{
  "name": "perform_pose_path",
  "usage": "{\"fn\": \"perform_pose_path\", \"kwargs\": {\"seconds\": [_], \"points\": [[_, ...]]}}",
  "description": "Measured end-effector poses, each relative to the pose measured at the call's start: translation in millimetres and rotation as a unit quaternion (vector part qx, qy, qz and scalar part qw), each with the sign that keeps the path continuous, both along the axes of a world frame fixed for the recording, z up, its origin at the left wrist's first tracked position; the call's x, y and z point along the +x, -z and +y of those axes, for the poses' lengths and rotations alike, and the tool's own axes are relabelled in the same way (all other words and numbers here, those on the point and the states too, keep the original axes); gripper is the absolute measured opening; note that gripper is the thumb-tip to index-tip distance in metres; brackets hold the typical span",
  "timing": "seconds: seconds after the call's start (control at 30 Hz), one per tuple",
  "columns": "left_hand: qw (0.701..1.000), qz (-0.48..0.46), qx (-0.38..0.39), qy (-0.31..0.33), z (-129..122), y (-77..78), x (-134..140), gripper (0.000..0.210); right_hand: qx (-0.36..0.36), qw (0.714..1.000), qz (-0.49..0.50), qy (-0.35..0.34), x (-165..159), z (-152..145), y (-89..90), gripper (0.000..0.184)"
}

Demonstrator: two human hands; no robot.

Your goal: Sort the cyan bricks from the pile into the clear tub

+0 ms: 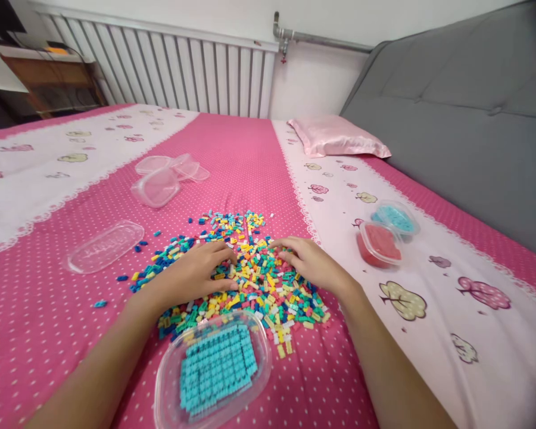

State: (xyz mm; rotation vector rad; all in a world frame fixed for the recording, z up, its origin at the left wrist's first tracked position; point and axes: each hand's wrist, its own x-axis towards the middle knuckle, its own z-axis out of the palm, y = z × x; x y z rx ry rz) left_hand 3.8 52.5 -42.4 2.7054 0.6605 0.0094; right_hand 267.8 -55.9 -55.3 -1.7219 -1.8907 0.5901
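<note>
A spread heap of small plastic building bricks (259, 292) in yellow, blue, teal, white, red and green lies on a pink dotted bedspread. My left hand (196, 271) rests over the heap's left side, thumb and fingers apart. From the right, my right hand (310, 262) reaches onto the bricks with loosely curved, parted fingers. No brick is visibly gripped in either hand, though the undersides of the fingers are hidden. In front of the heap, closest to me, stands a clear plastic container (264, 363) with turquoise bricks (218, 366) set in neat rows.
At right sit a container of red pieces (382, 244) and one of light-blue pieces (395, 218). A clear lid (105, 247) lies left; several clear containers or lids (158, 185) lie farther back. Beyond are a pink pillow (339, 136), grey headboard (464, 101) and radiator (170, 65).
</note>
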Motion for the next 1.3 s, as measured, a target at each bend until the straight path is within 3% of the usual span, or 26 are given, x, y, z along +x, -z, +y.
{"fn": "perform_pose_path", "kwargs": {"seconds": [0.17,0.3,0.33,0.37,0.5,0.67,0.73,0.87,0.9,1.07,1.3], "points": [[1.000,-0.008,0.013,0.001,2.1,5.6,-1.8,0.037,-0.048,0.998,0.009,-0.038,-1.3,-5.9,-4.5,0.033],[1.000,-0.009,0.021,-0.002,1.2,7.1,-2.8,0.036,-0.080,0.994,-0.009,-0.076,-7.7,-13.9,-1.7,0.094],[1.000,-0.010,0.021,-0.002,0.9,6.9,-2.7,0.035,-0.082,0.994,-0.013,-0.076,-9.0,-14.8,-0.8,0.099],[1.000,-0.010,0.021,-0.002,0.6,6.7,-2.6,0.035,-0.081,0.994,-0.017,-0.075,-10.0,-14.9,0.1,0.095],[1.000,-0.014,0.018,0.002,0.8,6.2,-1.5,0.037,-0.064,0.996,-0.022,-0.061,-8.6,-9.9,1.5,0.046],[1.000,-0.016,0.002,-0.002,0.8,6.7,-1.5,0.038,-0.067,0.996,-0.021,-0.047,-2.4,-6.9,0.3,0.034],[1.000,-0.016,-0.005,-0.006,0.0,6.6,-1.7,0.038,-0.080,0.995,-0.022,-0.051,-3.5,-9.7,-0.2,0.038],[1.000,-0.015,-0.011,-0.011,-1.0,6.0,-1.6,0.038,-0.094,0.993,-0.033,-0.064,-10.5,-15.5,0.7,0.098],[1.000,-0.015,-0.013,-0.011,-0.9,5.8,-1.5,0.038,-0.091,0.993,-0.036,-0.066,-11.8,-15.9,1.3,0.098],[1.000,-0.018,-0.015,-0.010,0.5,6.2,-1.6,0.037,-0.059,0.995,-0.039,-0.072,-8.2,-12.1,4.1,0.051],[1.000,-0.020,-0.021,-0.010,-0.7,6.0,-2.9,0.035,-0.020,0.998,-0.032,-0.046,1.7,-7.7,7.1,0.047]]}}
